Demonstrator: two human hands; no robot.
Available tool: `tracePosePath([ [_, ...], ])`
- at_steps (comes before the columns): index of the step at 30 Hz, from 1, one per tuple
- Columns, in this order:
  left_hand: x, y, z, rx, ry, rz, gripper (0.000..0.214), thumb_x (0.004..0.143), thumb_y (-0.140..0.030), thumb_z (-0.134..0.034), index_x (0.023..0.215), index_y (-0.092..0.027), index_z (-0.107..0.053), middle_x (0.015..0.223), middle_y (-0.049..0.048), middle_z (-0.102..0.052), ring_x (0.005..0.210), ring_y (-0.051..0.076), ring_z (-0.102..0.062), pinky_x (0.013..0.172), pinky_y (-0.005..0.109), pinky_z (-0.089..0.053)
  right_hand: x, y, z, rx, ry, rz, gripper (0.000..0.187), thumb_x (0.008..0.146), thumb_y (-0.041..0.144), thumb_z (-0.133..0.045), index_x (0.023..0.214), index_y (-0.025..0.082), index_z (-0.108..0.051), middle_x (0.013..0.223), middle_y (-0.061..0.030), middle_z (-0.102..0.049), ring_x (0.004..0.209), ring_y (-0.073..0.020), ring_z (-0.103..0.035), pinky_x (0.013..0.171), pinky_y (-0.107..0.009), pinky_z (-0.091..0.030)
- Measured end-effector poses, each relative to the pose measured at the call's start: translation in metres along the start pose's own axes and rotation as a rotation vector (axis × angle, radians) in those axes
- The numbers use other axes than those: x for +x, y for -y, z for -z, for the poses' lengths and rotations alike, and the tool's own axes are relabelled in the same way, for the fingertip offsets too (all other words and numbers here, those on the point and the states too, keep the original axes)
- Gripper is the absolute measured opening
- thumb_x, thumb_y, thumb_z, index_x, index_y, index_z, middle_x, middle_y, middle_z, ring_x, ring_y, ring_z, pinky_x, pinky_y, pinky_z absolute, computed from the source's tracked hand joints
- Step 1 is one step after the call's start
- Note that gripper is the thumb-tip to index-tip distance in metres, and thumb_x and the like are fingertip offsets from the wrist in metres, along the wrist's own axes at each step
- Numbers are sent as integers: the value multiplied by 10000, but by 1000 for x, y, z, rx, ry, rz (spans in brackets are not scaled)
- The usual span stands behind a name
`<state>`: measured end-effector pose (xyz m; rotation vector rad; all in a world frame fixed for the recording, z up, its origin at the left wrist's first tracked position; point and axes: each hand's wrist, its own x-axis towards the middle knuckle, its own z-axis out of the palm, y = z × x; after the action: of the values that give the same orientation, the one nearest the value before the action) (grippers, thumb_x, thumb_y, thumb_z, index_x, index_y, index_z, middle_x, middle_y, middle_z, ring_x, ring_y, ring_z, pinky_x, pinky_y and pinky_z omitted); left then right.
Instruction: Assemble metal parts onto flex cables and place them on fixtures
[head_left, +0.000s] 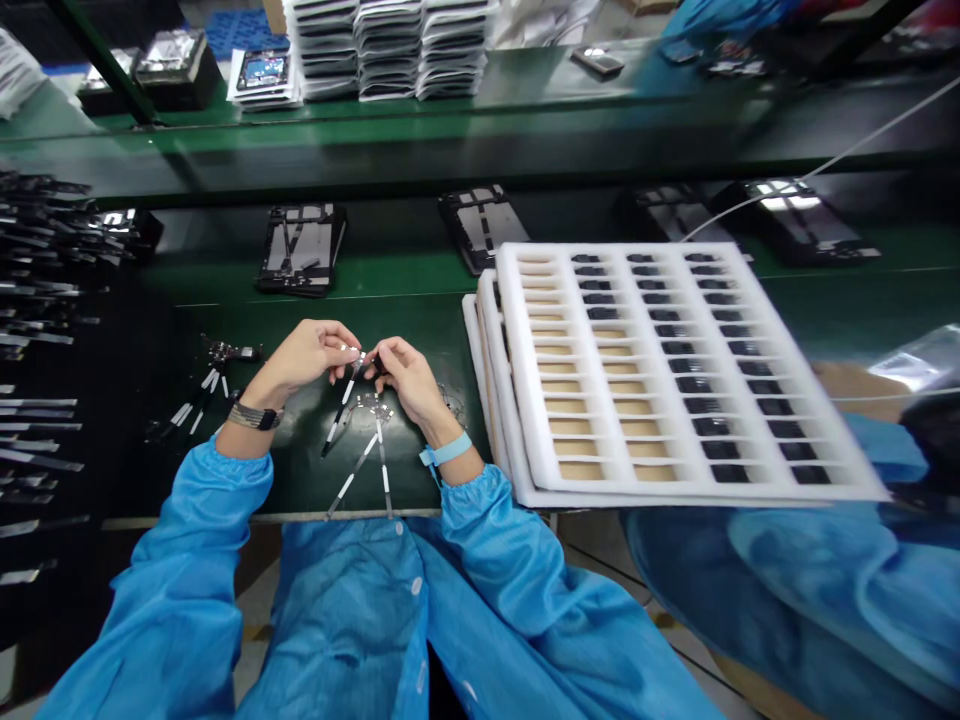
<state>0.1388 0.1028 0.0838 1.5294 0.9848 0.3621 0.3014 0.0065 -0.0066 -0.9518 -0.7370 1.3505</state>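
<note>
Both my hands meet over the dark green bench. My left hand (pixel 307 357) pinches the upper end of a thin black-and-white flex strip (pixel 341 404) that hangs down toward me. My right hand (pixel 403 377) is closed on a small part at the same end of the strip. Two similar strips (pixel 367 465) lie on the mat just below my hands, joined at a small cluster of parts. A blue strap circles my right wrist and a watch band my left.
A stack of white foam trays (pixel 517 400) with small black parts in several cells lies to my right. More strips (pixel 199 395) rest at left, with rows of them at the far left edge. Black frames (pixel 300 248) sit on the belt behind. Another person's blue sleeve (pixel 862 560) is at right.
</note>
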Motion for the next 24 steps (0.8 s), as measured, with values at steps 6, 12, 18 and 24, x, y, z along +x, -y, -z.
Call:
tracePosePath([
  [6, -4, 8, 0, -116, -116, -31, 274, 691, -262, -946, 812, -126, -741, 612, 36, -679, 487, 123, -597, 469, 226, -486, -2, 1, 1, -368, -74, 214, 314, 982, 518, -675, 903, 214, -691, 912, -48, -693, 877, -203, -627, 809, -336, -536],
  [12, 0, 14, -11, -128, -167, -58, 251, 714, -267, -934, 809, -140, -738, 603, 31, -678, 487, 132, -605, 471, 238, -482, -8, 1, -4, -792, -199, 386, 215, 1011, 254, -619, 799, 232, -652, 839, -42, -690, 893, -232, -604, 866, -369, -484],
  [18, 8, 24, -16, -210, -167, -70, 257, 714, -267, -935, 835, -128, -755, 674, 67, -743, 577, 154, -678, 582, 262, -549, -7, -1, -2, -760, -180, 360, 201, 1019, 270, -586, 828, 234, -639, 815, -26, -697, 819, -214, -642, 789, -336, -479],
  [24, 6, 33, -18, -471, -211, 29, 295, 673, -220, -919, 879, -106, -742, 762, 66, -756, 691, 175, -743, 674, 289, -637, -4, -6, -1, -585, -169, 333, 177, 1021, 342, -567, 912, 228, -648, 797, -8, -701, 732, -189, -672, 731, -312, -497],
])
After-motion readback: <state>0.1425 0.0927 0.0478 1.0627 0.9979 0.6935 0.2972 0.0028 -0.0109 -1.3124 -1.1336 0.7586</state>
